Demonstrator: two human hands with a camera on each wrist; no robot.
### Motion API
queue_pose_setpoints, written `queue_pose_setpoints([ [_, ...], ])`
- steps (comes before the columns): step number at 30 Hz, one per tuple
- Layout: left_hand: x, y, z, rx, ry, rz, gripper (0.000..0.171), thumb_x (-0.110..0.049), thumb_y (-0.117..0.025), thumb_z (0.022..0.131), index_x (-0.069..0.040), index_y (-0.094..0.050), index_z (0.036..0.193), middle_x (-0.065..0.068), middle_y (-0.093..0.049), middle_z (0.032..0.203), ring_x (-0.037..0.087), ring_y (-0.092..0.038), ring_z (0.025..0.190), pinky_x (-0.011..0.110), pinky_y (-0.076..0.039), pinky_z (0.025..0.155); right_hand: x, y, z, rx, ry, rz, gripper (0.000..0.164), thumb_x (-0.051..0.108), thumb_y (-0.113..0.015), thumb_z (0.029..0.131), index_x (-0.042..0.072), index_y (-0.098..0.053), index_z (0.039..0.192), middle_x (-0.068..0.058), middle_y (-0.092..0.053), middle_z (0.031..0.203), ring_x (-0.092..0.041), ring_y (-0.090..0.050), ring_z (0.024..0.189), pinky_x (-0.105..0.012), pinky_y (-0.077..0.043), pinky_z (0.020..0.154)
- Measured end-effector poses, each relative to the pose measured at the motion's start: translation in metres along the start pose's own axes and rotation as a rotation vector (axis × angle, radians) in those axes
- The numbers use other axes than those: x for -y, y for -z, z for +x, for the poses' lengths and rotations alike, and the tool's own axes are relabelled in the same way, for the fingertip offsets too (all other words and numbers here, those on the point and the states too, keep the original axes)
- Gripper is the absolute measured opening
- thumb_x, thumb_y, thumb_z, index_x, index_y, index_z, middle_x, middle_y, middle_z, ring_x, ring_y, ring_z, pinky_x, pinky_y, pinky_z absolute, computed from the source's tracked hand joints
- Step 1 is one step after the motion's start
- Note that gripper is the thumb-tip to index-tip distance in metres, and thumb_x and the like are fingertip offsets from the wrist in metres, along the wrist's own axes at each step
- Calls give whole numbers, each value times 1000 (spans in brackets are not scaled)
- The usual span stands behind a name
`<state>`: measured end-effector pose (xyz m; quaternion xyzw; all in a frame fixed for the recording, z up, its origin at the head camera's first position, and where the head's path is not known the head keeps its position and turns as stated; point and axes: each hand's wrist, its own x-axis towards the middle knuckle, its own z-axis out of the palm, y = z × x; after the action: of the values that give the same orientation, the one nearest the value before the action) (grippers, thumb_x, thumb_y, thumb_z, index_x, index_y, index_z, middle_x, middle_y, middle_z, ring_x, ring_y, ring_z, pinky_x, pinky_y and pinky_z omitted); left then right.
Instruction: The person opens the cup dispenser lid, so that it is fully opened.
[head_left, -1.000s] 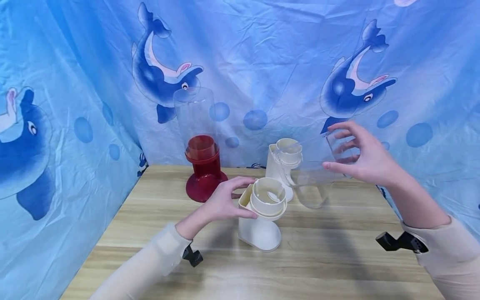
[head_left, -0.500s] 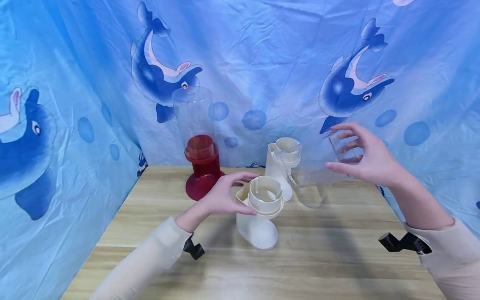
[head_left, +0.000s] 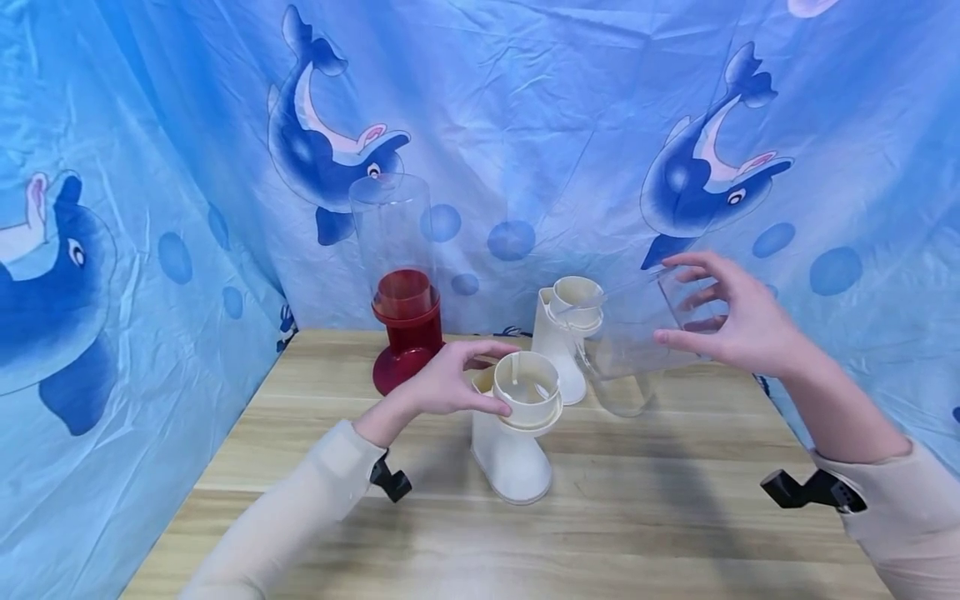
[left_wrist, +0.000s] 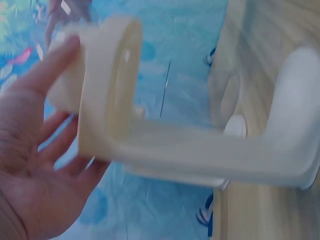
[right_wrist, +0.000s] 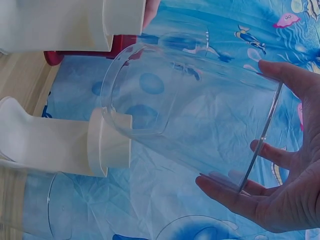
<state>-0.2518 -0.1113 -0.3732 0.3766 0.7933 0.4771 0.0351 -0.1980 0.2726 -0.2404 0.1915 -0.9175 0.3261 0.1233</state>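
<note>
My left hand (head_left: 457, 379) grips the ring-shaped top of a white dispenser stand (head_left: 517, 458), thumb at the front and fingers behind. In the left wrist view the thumb lies along the ring of the stand (left_wrist: 190, 155), slightly blurred. My right hand (head_left: 738, 321) holds a clear plastic cylinder (head_left: 637, 325) by one end, tilted, its other end pointing left towards the stands. The right wrist view has the fingers and thumb spread round the rim of the cylinder (right_wrist: 200, 105). Between the cylinder and the stand's ring there is a gap.
A second white stand (head_left: 551, 342) is at the back, partly overlapped by the clear cylinder. Another clear cylinder (right_wrist: 55, 205) stands near it on the wooden table (head_left: 600, 542). Back left is a red stand (head_left: 408, 342) with a clear cylinder on top. A dolphin-print curtain (head_left: 510, 125) hangs behind.
My left hand has shifted the white stand slightly left. My right hand, still holding the clear cylinder, has drifted a little right.
</note>
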Motion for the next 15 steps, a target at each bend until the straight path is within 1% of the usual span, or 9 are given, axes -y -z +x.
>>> queue_pose_setpoints([
  [2,0,5,2,57,-14,-21,75,-15,-96,76,-14,-65,144,-1,-71,140,17,-67,130,43,-56,113,0,0,-1,-3,-8,-10,86,15,-93,82,24,-48,156,-14,-57,141,-1,-64,98,-24,-65,77],
  [4,-4,6,3,83,-22,-15,77,-16,-96,75,-13,-64,145,-1,-71,140,16,-67,130,42,-55,114,1,1,-1,-5,-18,-16,86,16,-93,82,25,-49,155,-12,-57,141,-1,-64,98,-26,-65,77],
  [6,-9,4,4,66,-37,29,78,-21,-98,73,-11,-65,143,-1,-72,138,16,-68,127,41,-56,113,0,1,-2,-2,-18,-19,87,16,-93,82,25,-48,156,-13,-57,141,-1,-63,98,-24,-64,77],
  [10,-21,-4,3,-19,-51,150,82,-33,-102,68,-9,-68,139,0,-74,134,15,-71,119,37,-59,107,-1,1,-2,1,-20,-27,87,17,-93,83,25,-47,157,-13,-57,142,1,-62,97,-17,-61,75],
  [11,-23,-5,3,-31,-50,166,83,-35,-102,68,-9,-69,139,1,-75,133,16,-71,118,37,-60,106,-1,1,-2,2,-20,-27,88,17,-93,82,25,-47,157,-14,-57,142,1,-62,97,-16,-61,75],
  [13,-24,-5,3,-27,-43,175,82,-34,-102,68,-9,-69,139,2,-74,134,17,-72,118,37,-60,106,-2,1,-2,4,-18,-28,88,17,-93,82,25,-47,157,-14,-57,142,2,-62,96,-13,-59,74],
  [15,-24,-2,3,3,-36,153,81,-31,-101,69,-9,-68,140,2,-74,135,17,-72,121,37,-58,109,-2,1,-2,6,-2,-29,88,16,-93,83,23,-47,157,-15,-56,141,0,-62,97,-15,-60,74],
])
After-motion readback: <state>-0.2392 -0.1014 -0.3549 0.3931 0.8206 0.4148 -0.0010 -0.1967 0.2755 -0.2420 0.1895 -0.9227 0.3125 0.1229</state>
